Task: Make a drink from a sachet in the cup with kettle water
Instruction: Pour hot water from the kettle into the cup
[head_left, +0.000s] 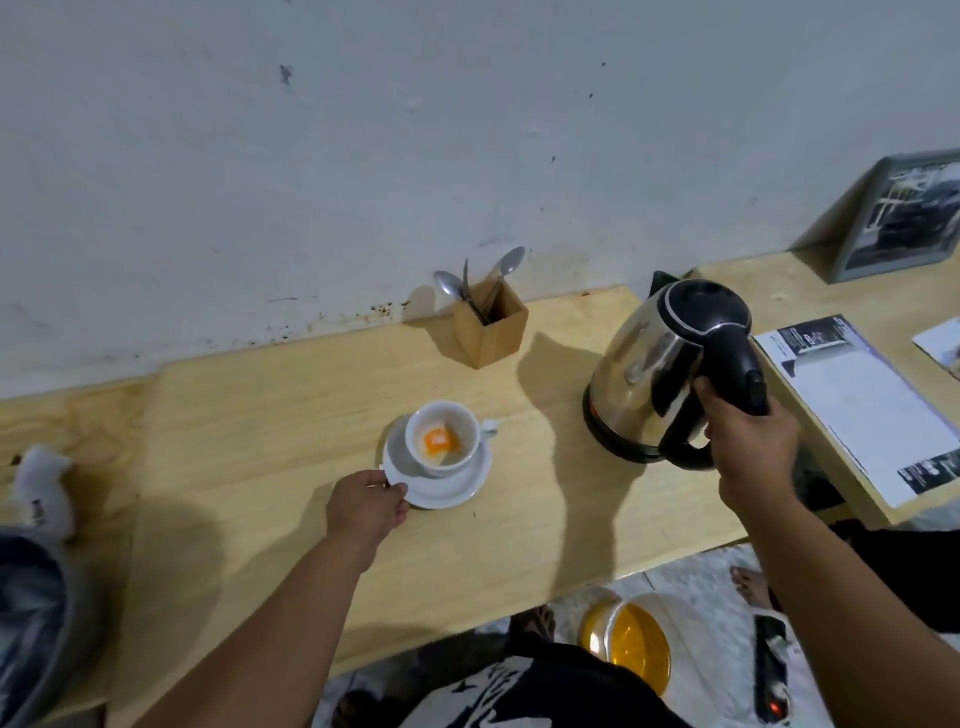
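Note:
A white cup (448, 422) stands on a white saucer (457, 491) in the middle of the wooden table (291, 415). Orange powder (440, 441) lies at the bottom of the cup. My left hand (366, 506) pinches the saucer's near-left rim. A steel kettle (657, 364) with a black lid and handle stands to the right, slightly tilted, its spout pointing away toward the wall. My right hand (748, 441) is shut around its black handle. No sachet is visible.
A wooden holder (491, 330) with spoons stands at the wall behind the cup. Printed papers (857, 400) and a framed picture (904, 218) lie on the right. A bowl of yellow liquid (631, 639) and a power strip (771, 670) sit on the floor below.

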